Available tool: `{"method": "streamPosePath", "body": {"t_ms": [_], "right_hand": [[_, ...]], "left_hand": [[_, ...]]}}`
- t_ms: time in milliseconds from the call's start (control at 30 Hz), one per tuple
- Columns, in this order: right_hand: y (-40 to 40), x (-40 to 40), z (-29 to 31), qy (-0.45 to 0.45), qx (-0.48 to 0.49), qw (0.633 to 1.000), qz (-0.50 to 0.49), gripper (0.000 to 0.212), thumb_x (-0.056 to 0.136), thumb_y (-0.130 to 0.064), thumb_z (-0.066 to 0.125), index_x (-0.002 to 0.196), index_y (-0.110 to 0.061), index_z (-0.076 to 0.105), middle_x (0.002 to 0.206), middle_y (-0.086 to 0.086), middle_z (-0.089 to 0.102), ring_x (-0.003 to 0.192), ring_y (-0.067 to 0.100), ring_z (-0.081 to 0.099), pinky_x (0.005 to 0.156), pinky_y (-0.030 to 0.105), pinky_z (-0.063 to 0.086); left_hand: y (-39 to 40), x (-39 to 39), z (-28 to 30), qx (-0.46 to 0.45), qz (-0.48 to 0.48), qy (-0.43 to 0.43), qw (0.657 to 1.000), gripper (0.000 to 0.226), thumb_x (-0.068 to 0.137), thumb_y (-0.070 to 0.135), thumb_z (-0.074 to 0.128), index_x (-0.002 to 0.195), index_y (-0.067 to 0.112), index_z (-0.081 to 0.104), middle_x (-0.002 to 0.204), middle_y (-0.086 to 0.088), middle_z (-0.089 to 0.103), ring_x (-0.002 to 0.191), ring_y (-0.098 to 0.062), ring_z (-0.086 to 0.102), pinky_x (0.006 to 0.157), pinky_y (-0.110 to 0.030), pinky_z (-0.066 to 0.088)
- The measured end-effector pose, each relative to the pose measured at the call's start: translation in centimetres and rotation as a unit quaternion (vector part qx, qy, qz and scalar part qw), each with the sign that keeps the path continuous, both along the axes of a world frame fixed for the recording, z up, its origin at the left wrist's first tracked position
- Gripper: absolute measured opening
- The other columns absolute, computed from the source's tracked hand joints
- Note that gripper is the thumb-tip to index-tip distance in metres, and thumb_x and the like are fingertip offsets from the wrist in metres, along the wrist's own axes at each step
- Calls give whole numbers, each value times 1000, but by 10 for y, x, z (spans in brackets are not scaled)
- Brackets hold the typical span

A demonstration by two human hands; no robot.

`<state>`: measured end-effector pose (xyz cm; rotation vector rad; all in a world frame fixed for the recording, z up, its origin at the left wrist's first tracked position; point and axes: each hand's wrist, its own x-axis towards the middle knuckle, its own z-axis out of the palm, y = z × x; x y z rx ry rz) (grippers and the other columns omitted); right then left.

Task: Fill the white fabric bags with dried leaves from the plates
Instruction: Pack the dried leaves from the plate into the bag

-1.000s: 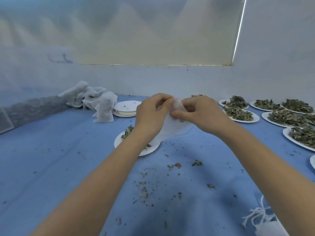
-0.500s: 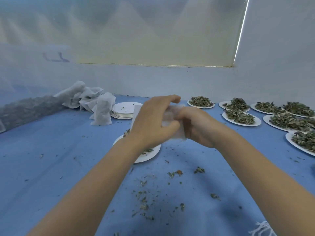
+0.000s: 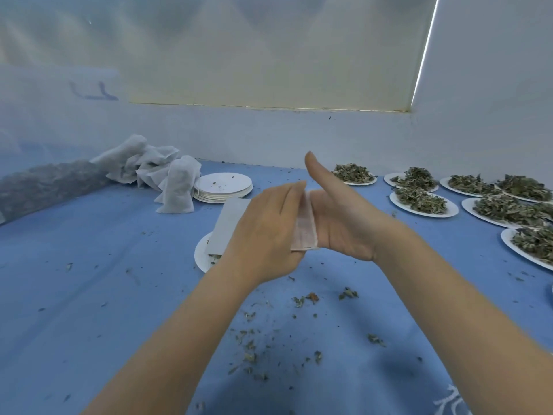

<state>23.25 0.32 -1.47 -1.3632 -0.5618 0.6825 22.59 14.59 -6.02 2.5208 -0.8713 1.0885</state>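
Both my hands meet above the blue table, with a white fabric bag [image 3: 229,224] between them. My left hand [image 3: 263,235] grips the bag from outside, and the bag's flat body sticks out to its left. The fingers of my right hand [image 3: 341,226] are pushed straight into the bag's mouth and show through the thin fabric, with the thumb pointing up. Below the bag lies a nearly empty white plate [image 3: 200,257] with a few leaf scraps. Several plates of dried leaves [image 3: 422,202] stand to the right.
A heap of filled white bags [image 3: 176,187] lies at the back left beside a stack of empty plates [image 3: 223,187]. Leaf crumbs [image 3: 251,339] are scattered on the blue cloth in front. White drawstrings [image 3: 449,404] show at the bottom right edge. A wall closes off the back.
My right hand went from pinching the bag's top edge to sliding its fingers inside, thumb now raised. The bag has turned sideways, and my left hand has shifted its grip.
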Motion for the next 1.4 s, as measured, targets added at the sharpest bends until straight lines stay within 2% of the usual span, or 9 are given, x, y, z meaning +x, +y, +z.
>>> {"method": "streamPosePath", "body": {"t_ms": [167,333,467,567,633,833,1067,1233,1400], "right_hand": [[31,9,-3,-28,-13,998,-53,78,79,-68,45,119,-3,61,118,14,65,109,26,63,96,38,50],[50,25,-15,-99,18,986,-131,37,90,-40,55,107,-10,67,100,9,72,87,23,70,75,29,57],[53,46,-33,-222,-130,934,-249,12,87,-27,63,94,-21,72,88,-5,73,82,13,68,73,22,55],[57,62,-52,-313,-326,856,-252,23,84,-38,64,106,-31,68,97,-20,62,93,3,59,80,20,41],[59,71,-64,-327,-386,836,-215,43,82,-50,63,121,-32,60,108,-17,54,98,4,53,84,23,37],[78,79,-82,-397,-397,808,-178,61,72,-65,61,127,-45,47,107,-14,45,86,-4,45,80,23,36],[94,73,-88,-515,-469,701,-151,51,83,-55,57,131,-38,49,114,-6,46,108,13,44,80,24,31],[93,73,-89,-560,-447,680,-158,38,90,-45,55,122,-27,60,113,-2,58,108,17,45,92,27,28],[86,76,-84,-524,-372,725,-248,38,88,-45,57,117,-22,64,109,-2,60,105,16,48,84,21,30]], "left_hand": [[39,2,4,12,97,17,995,64,59,1,71,120,-5,53,95,-18,61,80,-37,58,68,-41,48],[88,3,4,-20,182,37,982,47,64,5,72,109,4,59,89,-11,65,74,-34,60,57,-31,37],[116,10,-14,4,231,73,970,44,60,4,76,102,1,62,82,-14,64,66,-37,59,58,-35,38],[125,22,-31,26,241,95,965,39,62,3,73,99,1,63,79,-15,63,65,-37,59,58,-36,38],[129,31,-37,30,247,104,963,37,65,4,70,101,3,62,83,-14,63,70,-38,58,62,-37,38],[140,49,-53,9,254,95,962,33,65,8,63,97,5,62,78,-9,61,68,-35,57,66,-33,28],[141,50,-66,-12,239,76,968,41,63,17,54,103,9,61,85,-3,62,76,-31,59,76,-36,35],[140,46,-70,-1,245,92,965,44,65,13,63,109,11,58,91,-2,60,83,-29,58,82,-37,32],[140,42,-68,1,246,97,964,45,67,16,63,112,12,57,93,-3,59,85,-29,57,84,-37,32]]}}
